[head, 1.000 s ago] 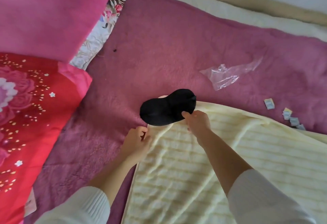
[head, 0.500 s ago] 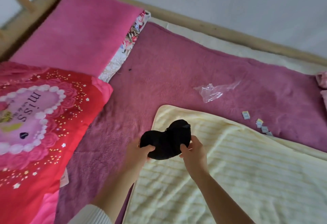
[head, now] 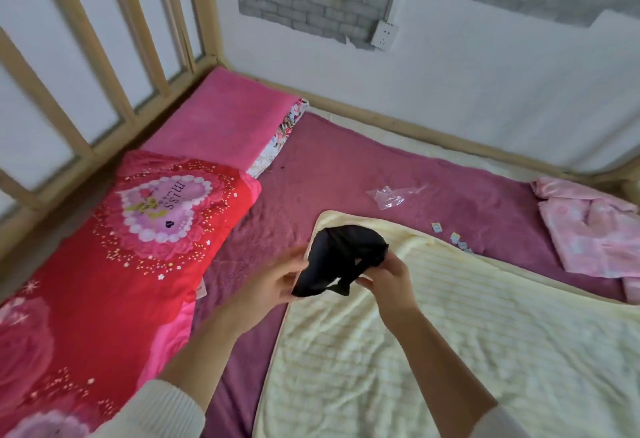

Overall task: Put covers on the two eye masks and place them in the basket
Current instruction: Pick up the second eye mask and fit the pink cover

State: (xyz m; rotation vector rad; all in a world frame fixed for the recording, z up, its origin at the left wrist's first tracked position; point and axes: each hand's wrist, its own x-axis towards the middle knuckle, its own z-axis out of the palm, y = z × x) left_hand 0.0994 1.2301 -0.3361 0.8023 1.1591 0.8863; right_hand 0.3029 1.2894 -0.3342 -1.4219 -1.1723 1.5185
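Observation:
A black eye mask (head: 341,257) is held up over the corner of a pale yellow blanket (head: 450,333), its strap hanging below it. My left hand (head: 277,282) grips its lower left end. My right hand (head: 388,278) pinches its right end and the strap. An empty clear plastic bag (head: 391,195) lies on the purple bed cover (head: 329,174) beyond the blanket. No basket and no second mask are in view.
A red quilt (head: 121,264) with a heart print lies at the left, a pink pillow (head: 225,119) behind it. Pink floral cloth (head: 595,226) lies at the right. Small paper tags (head: 453,235) sit on the cover. A wooden bed rail and a wall border the bed.
Both hands picked the black mask up from the blanket's corner and lifted it nearer. The view tilted up, so the wall and bed rail now show.

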